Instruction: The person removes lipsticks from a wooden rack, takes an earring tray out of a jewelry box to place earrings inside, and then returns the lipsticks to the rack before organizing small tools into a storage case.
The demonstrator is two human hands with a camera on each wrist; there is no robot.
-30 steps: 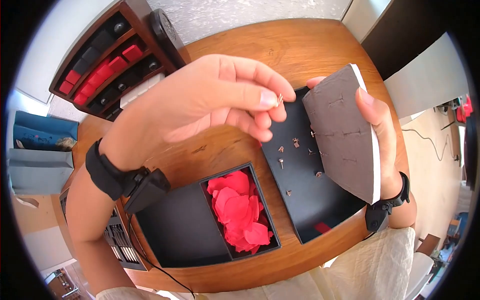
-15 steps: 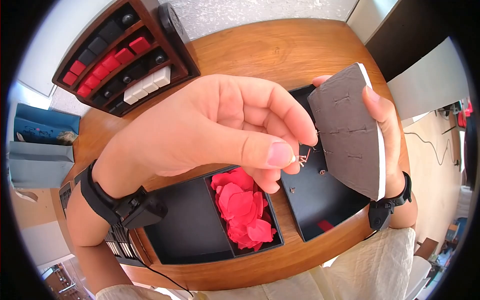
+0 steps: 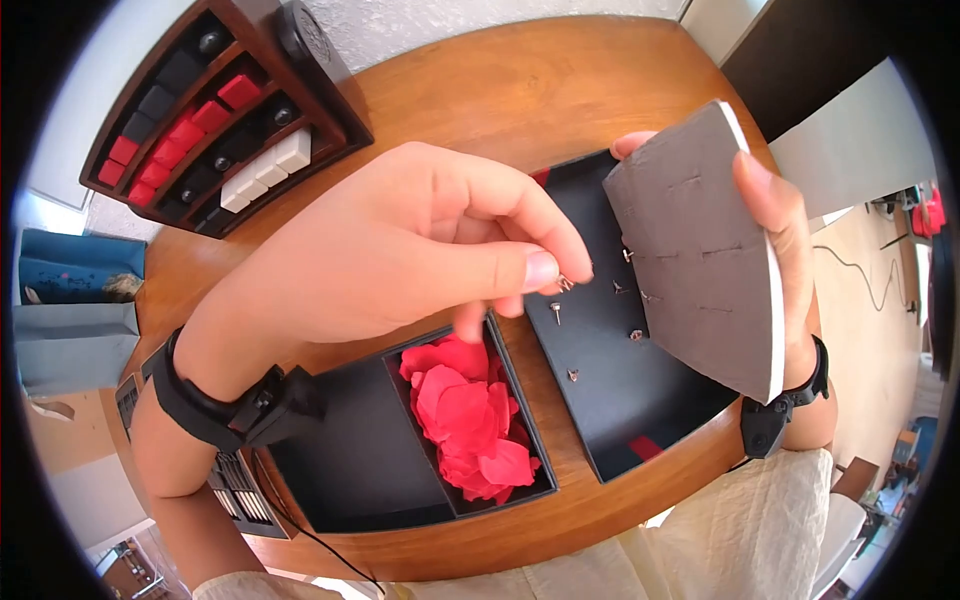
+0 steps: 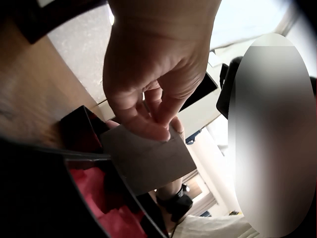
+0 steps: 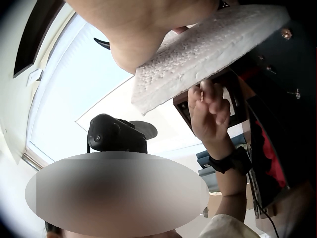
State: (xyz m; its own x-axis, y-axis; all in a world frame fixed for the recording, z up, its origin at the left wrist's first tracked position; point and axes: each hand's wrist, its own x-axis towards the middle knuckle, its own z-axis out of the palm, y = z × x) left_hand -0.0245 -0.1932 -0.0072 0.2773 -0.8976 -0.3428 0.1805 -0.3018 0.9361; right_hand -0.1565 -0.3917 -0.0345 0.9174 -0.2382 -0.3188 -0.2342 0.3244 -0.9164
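Note:
In the head view my left hand (image 3: pixel 430 240) pinches a small metal earring (image 3: pixel 566 284) between thumb and index fingertip, above a black tray (image 3: pixel 625 430). My right hand (image 3: pixel 785 220) grips the edge of a foam pad (image 3: pixel 690 260), tilted up over the tray, thumb on its grey slit face. An earring (image 3: pixel 628 256) shows at the pad's left edge. A stud earring (image 3: pixel 557 313) and several other small pieces lie on the tray. In the left wrist view the left fingertips overlap the grey face; the right wrist view shows the pad's white foam back (image 5: pixel 198 54).
Left of the tray stands a black box (image 3: pixel 350 480) with red petals (image 3: pixel 470 410) in one compartment. A wooden rack (image 3: pixel 225 120) with red, black and white blocks is at the back left. A cable (image 3: pixel 300 515) runs from the left wrist camera.
My left hand, pinching the earring, has moved down and right toward the tray and pad, then back a little left. My right hand keeps holding the pad nearly still.

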